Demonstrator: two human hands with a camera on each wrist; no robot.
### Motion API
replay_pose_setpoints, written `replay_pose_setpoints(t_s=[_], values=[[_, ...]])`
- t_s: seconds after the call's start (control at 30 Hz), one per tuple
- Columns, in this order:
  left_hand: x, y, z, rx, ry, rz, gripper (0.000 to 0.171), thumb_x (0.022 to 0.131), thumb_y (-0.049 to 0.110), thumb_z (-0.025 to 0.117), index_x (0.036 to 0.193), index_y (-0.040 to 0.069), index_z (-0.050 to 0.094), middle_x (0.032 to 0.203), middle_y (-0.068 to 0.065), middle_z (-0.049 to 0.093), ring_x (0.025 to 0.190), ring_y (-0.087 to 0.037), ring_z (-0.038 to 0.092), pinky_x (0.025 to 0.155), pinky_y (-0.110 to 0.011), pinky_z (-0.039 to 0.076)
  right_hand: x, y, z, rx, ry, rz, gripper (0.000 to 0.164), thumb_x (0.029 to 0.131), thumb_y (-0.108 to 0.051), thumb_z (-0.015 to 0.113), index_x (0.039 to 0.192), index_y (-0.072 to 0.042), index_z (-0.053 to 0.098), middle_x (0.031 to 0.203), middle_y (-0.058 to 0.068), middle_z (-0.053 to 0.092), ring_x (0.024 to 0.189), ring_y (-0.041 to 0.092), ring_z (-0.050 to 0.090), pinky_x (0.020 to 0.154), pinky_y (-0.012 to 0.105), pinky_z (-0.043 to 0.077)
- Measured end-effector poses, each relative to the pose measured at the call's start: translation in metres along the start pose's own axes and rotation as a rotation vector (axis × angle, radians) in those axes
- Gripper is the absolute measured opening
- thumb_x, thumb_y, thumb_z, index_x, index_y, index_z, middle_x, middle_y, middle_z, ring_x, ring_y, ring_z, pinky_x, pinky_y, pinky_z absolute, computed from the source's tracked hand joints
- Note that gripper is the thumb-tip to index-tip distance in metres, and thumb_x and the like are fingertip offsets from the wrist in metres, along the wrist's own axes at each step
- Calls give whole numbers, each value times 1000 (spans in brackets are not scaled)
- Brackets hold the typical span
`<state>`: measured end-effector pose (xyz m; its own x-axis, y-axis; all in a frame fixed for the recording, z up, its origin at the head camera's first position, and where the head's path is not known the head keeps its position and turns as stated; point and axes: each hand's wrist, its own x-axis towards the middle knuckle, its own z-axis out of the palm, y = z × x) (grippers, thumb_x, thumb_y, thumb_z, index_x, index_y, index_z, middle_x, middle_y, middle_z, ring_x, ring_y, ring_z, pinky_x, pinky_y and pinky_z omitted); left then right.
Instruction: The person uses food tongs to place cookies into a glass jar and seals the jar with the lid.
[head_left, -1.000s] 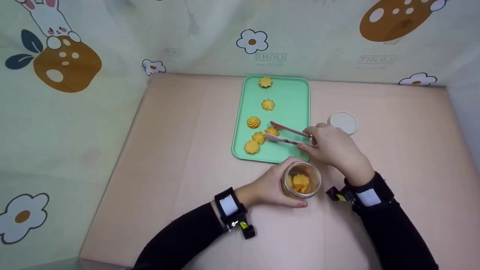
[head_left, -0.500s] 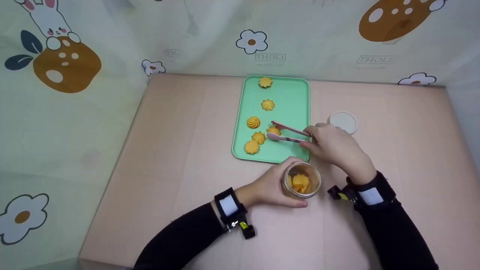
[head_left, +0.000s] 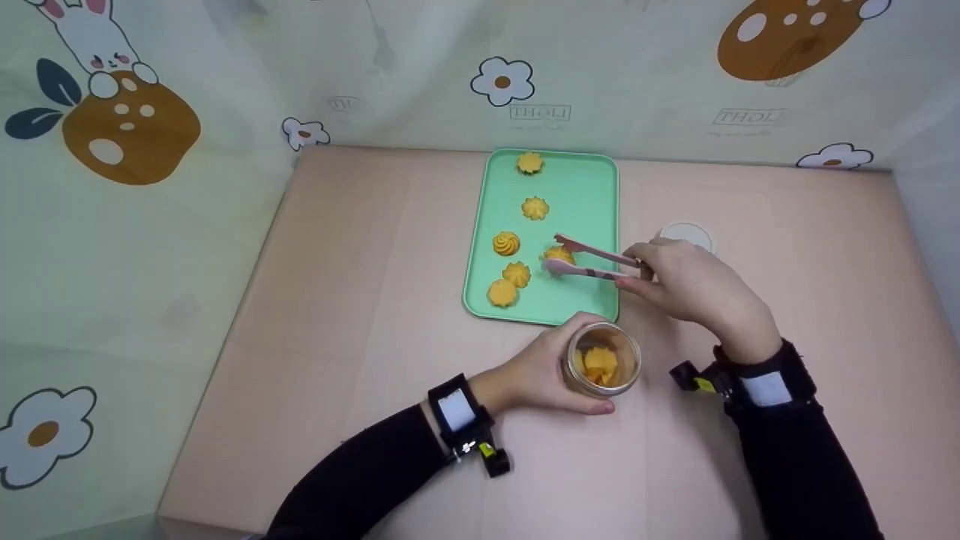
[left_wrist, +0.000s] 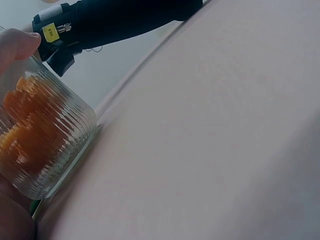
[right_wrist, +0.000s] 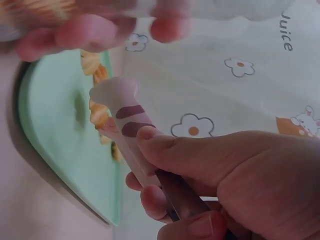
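My left hand [head_left: 536,375] grips a ribbed glass jar [left_wrist: 80,120], its fingers and thumb around the side. The jar stands on the table in front of the tray, its mouth uncovered, with yellow cookies [head_left: 601,363] inside. With my right hand [head_left: 701,289] I hold pink tongs [head_left: 600,252], thumb on one arm and fingers on the other. Between the tong tips is a yellow cookie [head_left: 560,256], close over the green tray [head_left: 589,199]. Dark stripes mark the tongs in the right wrist view. Several more flower-shaped cookies [head_left: 535,208] lie along the tray's left and middle.
A white round lid [head_left: 686,234] lies on the table right of the tray, partly covered by my right hand. Behind the pinkish table [head_left: 375,240] hangs a printed curtain [head_left: 420,75], close to the tray's far edge.
My right hand and the tongs have moved right and slightly away from me, and the cookie between the tips has moved with them, apart from its neighbour. The left hand and jar stay put.
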<state>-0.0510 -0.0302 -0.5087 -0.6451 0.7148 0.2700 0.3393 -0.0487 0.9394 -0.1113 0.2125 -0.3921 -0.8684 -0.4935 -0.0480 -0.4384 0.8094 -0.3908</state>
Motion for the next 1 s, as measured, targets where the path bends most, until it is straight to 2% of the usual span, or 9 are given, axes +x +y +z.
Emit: replay_pose_setpoints(t_s=[0.17,0.3,0.4,0.57,0.63,0.7,0.87,1.0], values=[[2,4,0,-28,-3,12,94,76,12,102,151,10,45,144,-8,65,133,-19,60,122,-36,45,-15,6,-21,6,67,-76,29,105,-30,78,119,-5,76,88,1,66,80,20,57,70,38,48],[2,19,-2,-15,-4,14,92,76,9,101,149,4,46,143,-13,65,134,-23,61,122,-38,46,-36,6,-44,22,132,-143,17,105,-26,77,115,-13,76,87,-6,65,73,13,52,64,31,44],[2,28,-4,-8,-8,1,90,76,8,100,149,3,46,143,-13,65,134,-20,61,122,-37,46,-55,0,-60,16,163,-155,9,104,-23,78,112,-18,78,84,-10,63,70,9,50,60,26,40],[1,9,-2,-24,-7,5,92,77,13,101,150,10,46,145,-5,65,134,-13,59,121,-35,46,-71,-13,-70,-32,185,-131,12,98,-20,84,109,-16,79,82,-11,60,71,8,49,59,25,39],[1,2,-1,-30,-4,11,94,76,15,102,151,12,45,144,-4,65,133,-13,59,121,-35,46,-69,-15,-68,-35,198,-138,16,96,-19,87,109,-15,79,83,-10,60,71,8,49,60,26,39],[0,2,-1,-28,0,11,94,76,15,102,151,12,45,144,-5,65,133,-14,60,121,-35,46,-63,-16,-63,-39,191,-141,19,96,-21,87,111,-13,79,83,-9,61,72,9,50,62,28,41],[0,6,0,-30,7,-10,95,75,9,101,151,7,45,144,-11,64,133,-21,60,122,-38,46,-38,-21,-42,2,65,-86,30,100,-31,83,117,-7,78,87,-3,66,75,15,54,65,34,47],[0,5,1,-22,5,-18,95,75,8,101,151,6,44,145,-12,64,134,-20,60,122,-37,45,-17,-21,-18,43,-10,-73,36,100,-32,82,121,-3,77,88,1,68,77,17,58,66,36,51]])
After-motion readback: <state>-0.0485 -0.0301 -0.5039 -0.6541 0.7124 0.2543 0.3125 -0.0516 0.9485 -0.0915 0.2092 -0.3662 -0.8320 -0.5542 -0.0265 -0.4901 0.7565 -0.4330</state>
